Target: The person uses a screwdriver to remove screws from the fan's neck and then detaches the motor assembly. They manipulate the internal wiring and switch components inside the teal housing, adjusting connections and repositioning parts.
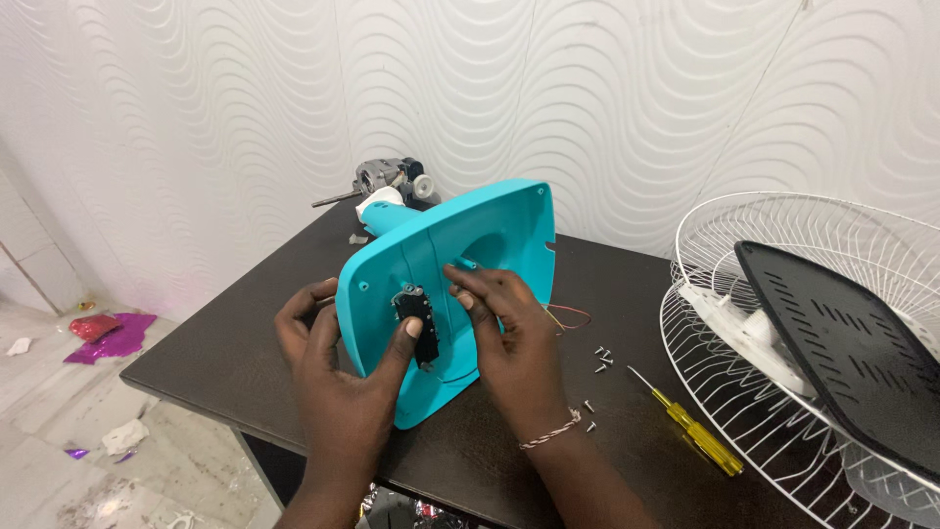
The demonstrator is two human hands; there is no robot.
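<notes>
The fingers [315, 306] of the left hand [338, 377] are wrapped around the left edge of a turquoise plastic fan base [446, 284], and its thumb presses on a small black part [419, 328] set in the underside of that base. The fingers [480, 286] of the right hand [514, 338] are bent and lie together on the same underside, just right of the black part; they touch the plastic, but I cannot tell if they pinch something small. The base stands tilted on its lower edge, on the dark counter [245, 343], near the front edge and between both hands.

Thin red and yellow wires [568, 315] come out behind the right hand. Several small screws [601, 360] lie on the counter to the right of that hand, and near them lies a screwdriver [690, 424] with a yellow transparent handle. Behind the base, a grey motor [387, 178] with a white part is partly hidden by the base. At the right there are white wire fan guards [783, 294], cut off by the picture edge, and a black slotted plate [842, 333] rests on them.

On the floor at the left lie a purple shiny piece of foil [113, 338] and some pale scraps; what they are is hard to make out. No label or sign can be seen clearly on any thing.
</notes>
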